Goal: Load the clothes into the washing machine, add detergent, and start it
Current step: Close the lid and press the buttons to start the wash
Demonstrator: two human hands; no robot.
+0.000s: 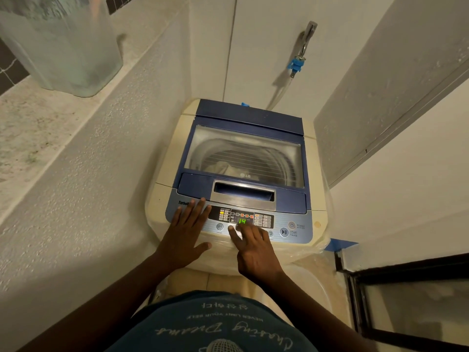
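One washing machine (236, 174), one wall tap (305, 44), one plastic container (63, 44), two hands: left (185, 235), right (253, 250).

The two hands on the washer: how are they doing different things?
The left hand lies flat, fingers spread, on the left end of the control panel; the right hand is curled, one fingertip on a button below the green display. Left idles; right operates. Both rest on the washing machine, holding nothing.

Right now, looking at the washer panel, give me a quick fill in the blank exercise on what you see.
1. The lid of the washing machine is ____.
2. The green display reads ____.
3. The left hand lies ____ on the panel's left end.
4. The right hand points its index finger at a ____ below the display.

Missing words: closed; 14; flat; button
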